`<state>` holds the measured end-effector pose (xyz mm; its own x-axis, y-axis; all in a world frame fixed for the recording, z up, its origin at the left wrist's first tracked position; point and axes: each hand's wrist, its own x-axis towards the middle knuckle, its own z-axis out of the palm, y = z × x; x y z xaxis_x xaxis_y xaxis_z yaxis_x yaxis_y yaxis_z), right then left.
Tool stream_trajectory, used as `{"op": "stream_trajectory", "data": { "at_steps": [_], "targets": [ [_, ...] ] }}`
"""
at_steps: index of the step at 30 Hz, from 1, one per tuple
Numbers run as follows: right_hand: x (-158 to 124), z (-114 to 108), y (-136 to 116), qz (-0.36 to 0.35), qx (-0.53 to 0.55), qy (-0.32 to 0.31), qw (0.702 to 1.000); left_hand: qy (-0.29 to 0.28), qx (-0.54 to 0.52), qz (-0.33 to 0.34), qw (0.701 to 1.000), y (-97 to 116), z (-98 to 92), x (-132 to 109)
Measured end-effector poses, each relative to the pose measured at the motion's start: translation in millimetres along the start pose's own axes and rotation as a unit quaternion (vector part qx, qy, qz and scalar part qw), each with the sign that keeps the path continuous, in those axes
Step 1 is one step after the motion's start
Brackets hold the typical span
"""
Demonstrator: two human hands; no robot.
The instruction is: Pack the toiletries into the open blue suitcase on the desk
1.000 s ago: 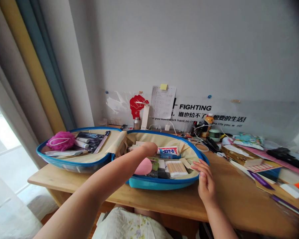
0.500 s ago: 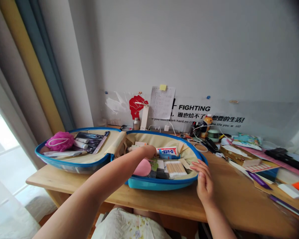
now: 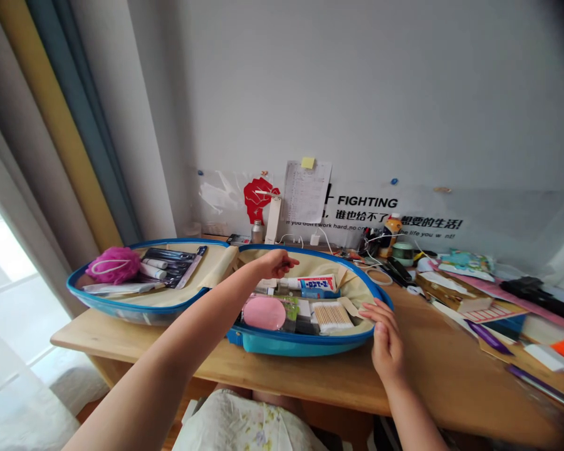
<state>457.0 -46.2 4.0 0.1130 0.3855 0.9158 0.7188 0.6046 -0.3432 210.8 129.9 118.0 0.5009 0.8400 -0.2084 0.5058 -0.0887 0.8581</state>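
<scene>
Head view, two hands (image 3: pixel 277 264) (image 3: pixel 386 341) (one touching the suitcase (image 3: pixel 305 347)), one toothpaste tube (image 3: pixel 316 284)

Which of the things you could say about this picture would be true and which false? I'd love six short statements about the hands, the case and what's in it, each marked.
1. The left hand is above the right half of the case. True.
2. Cotton swabs and a toothpaste tube share that half. True.
3. The left hand is gripping the cotton swabs. False: they lie in the case, apart from that hand.
4. The case is closed. False: it lies open.
5. A purple mesh puff lies in the left half. True.
6. The right hand is inside the left half. False: it is at the case's right end.
</scene>
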Motion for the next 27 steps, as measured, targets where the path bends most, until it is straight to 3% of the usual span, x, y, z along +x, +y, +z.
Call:
{"op": "stream_trajectory", "data": {
  "at_steps": [6, 12, 21, 27],
  "targets": [
    [0, 0, 0, -0.001, -0.007, -0.003, 1.000, -0.029, -0.150, -0.010, 0.988, 2, -12.1, -11],
    [0, -1, 0, -0.005, -0.011, -0.006, 1.000, -0.057, -0.172, -0.012, 0.983, 0, -12.1, -17],
    [1, -1, -2, -0.001, -0.012, -0.006, 1.000, -0.042, -0.008, -0.013, 0.999, -5, -6.6, -16],
    [0, -1, -2, -0.011, -0.007, -0.009, 1.000, -0.022, 0.169, 0.003, 0.985, -5, 3.6, -12]
  ]
}}
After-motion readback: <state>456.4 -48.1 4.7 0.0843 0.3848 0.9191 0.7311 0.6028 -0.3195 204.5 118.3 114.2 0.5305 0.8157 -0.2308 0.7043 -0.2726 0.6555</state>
